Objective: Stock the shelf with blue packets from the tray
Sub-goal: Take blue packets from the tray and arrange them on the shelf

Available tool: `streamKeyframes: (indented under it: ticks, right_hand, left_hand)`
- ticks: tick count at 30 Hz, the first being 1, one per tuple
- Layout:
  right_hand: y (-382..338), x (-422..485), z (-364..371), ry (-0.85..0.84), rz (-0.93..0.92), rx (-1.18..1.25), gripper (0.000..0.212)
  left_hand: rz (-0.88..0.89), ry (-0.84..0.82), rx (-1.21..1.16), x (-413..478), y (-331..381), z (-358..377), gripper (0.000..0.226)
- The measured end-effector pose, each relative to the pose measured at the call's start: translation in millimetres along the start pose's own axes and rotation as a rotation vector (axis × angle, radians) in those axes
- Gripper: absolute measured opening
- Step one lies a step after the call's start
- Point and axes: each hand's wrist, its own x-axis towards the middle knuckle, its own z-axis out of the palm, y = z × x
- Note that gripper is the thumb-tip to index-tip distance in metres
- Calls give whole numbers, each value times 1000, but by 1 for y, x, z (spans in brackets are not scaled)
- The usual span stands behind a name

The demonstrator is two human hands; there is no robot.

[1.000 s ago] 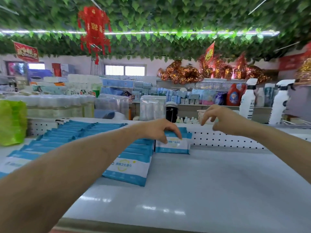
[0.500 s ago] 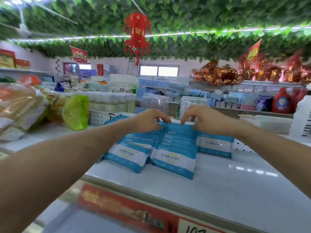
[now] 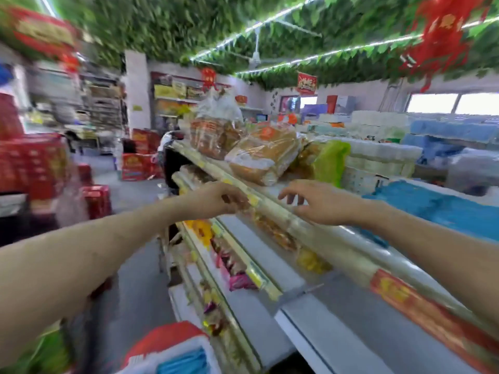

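Observation:
The view is blurred. Rows of blue packets (image 3: pixel 437 209) lie on the top shelf (image 3: pixel 318 233) at the right. My right hand (image 3: pixel 316 203) hovers over the shelf's front edge, left of the packets, fingers spread and empty. My left hand (image 3: pixel 216 198) hangs just off the shelf edge with fingers curled loosely and nothing in it. At the bottom edge a red and white tray (image 3: pixel 167 346) shows blue packets (image 3: pixel 186 363) inside.
Bagged bread (image 3: pixel 264 155) and a green bag (image 3: pixel 329 160) sit on the top shelf to the left of the packets. Lower shelves (image 3: pixel 243 265) hold snack packs. Red boxes (image 3: pixel 100 201) stand in the aisle at left.
My head has swung left and down, away from the shelf. Both hands have left the blue packets and pulled back to the shelf's front edge. The tray has come into view below.

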Motion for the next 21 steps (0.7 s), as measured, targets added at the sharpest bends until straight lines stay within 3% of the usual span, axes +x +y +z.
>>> streamKeyframes:
  ticks: [5,8,11,16,19,21]
  right_hand:
    - [-92,52,101,-49,-355,-174,32]
    - [-138,56,178,-158,-482,-148,36]
    - [-171,44,260,-292,-506,-95,38]
    - [-202,8,369,-497,-491,-24,41]
    - [-210,-9,408,-527,-436,16,38]
    - [-216,-17,423,-504,-413,18,34]
  left_hand:
    - [-301,17,10,-121,-97,25,33]
    - [-484,-47,43,-190,-135,68,50]
    - [-600,-171,106,-246,-162,119,49]
    - [-625,-312,177,-310,-175,212,37]
    - [-650,-378,210,-331,-183,258,39]
    - [-622,-328,288,-340,-188,284,33]
